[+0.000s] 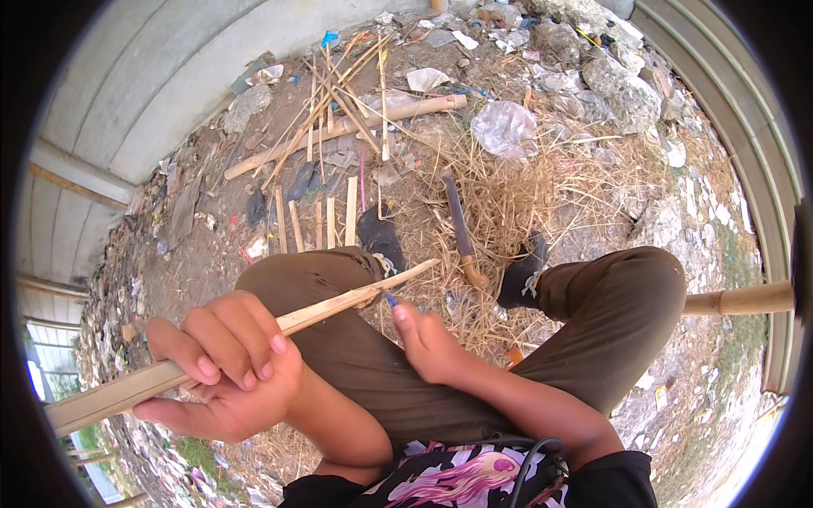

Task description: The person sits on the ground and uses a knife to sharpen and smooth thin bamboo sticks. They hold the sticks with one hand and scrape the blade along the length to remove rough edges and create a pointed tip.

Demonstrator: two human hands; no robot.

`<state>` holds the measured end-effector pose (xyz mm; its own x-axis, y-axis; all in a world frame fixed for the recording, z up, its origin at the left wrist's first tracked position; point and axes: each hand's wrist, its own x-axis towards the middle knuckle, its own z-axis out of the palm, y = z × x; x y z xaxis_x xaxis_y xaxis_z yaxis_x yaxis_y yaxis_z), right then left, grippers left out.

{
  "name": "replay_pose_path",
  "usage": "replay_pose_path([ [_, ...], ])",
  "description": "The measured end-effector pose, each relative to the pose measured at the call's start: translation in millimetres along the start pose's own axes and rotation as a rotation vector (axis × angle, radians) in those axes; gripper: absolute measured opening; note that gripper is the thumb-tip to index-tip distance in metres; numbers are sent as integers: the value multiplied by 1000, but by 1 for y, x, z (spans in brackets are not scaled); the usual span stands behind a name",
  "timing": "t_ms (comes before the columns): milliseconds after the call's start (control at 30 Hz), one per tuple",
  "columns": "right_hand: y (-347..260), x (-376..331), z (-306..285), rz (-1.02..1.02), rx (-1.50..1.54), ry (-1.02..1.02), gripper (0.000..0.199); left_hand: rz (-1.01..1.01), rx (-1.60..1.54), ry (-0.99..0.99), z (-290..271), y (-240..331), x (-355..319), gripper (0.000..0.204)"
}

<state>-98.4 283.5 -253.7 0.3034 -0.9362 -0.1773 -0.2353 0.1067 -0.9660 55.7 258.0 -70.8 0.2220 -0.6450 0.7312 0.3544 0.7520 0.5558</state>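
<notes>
A split bamboo strip [318, 311] runs slantwise across my lap, its thin pointed end over the shavings between my feet. Around its thicker part the fingers of my left hand [233, 364] are wrapped. My right hand [428, 343] is closed on a small knife [390, 300], thumb extended along it. Only a blue bit of the knife shows above the thumb, with a dark part against the underside of the strip near its tip. Most of the knife is hidden in the fist.
A machete [457, 216] with a curved wooden handle lies between my shoes. Several short bamboo pieces [330, 222] lie past my left knee. Farther off, thin bamboo sticks [326, 102] rest across a bamboo pole [279, 151]. Shavings [508, 195], a clear plastic bag [503, 129] and rubble [622, 89] cover the ground.
</notes>
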Motion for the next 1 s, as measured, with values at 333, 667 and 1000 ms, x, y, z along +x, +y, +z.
replay_pose_path([
  [333,-17,-8,-2,-66,-72,-1,52,9,-14,-2,3,-1,1,54],
  [667,-30,-14,-7,-123,-118,-15,47,-7,-26,-45,5,0,-1,51],
  [1000,-12,-10,0,-65,-94,72,42,-6,-26,-48,13,-4,-3,51],
])
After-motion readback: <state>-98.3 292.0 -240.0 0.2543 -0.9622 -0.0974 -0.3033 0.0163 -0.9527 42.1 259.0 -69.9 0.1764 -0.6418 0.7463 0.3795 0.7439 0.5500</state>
